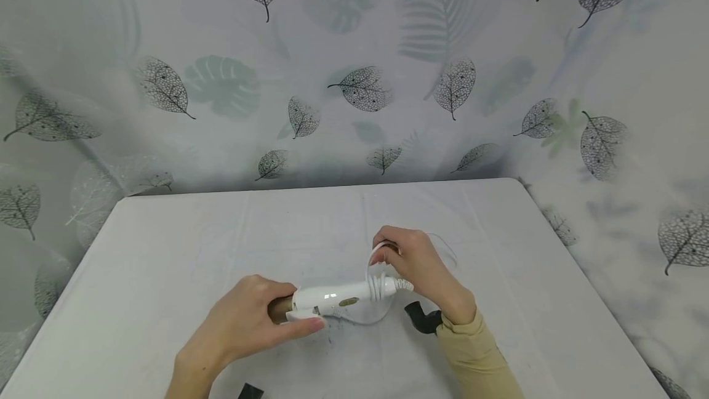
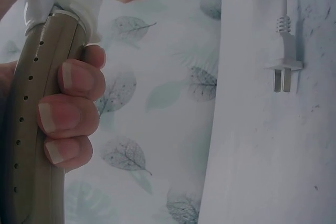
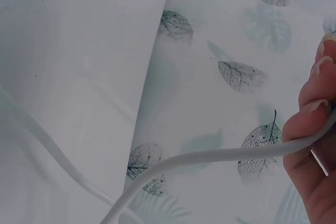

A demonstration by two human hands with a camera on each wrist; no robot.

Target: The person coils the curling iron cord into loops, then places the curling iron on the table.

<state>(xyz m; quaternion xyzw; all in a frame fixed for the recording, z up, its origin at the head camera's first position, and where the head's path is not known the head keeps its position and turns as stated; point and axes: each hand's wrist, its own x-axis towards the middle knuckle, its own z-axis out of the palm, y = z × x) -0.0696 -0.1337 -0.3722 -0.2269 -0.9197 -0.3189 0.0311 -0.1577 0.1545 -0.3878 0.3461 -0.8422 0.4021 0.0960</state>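
A hair styling iron with a glossy white handle (image 1: 332,295) and a gold-brown barrel (image 2: 44,77) with a row of small holes is held above the table, its handle pointing right. My left hand (image 1: 249,310) grips the barrel, fingers curled round it in the left wrist view. White power cord (image 3: 220,156) is wound in several turns about the handle's cord end. Beyond that end, my right hand (image 1: 412,263) pinches the cord between thumb and fingers. The cord's two-pin plug (image 2: 286,59) shows in the left wrist view.
The white table (image 1: 183,251) has a far edge in front of a leaf-printed curtain (image 1: 332,128). A bent black piece (image 1: 423,319) shows by the right wrist. Another small black piece (image 1: 251,391) is at the bottom edge. A loop of cord hangs under the handle.
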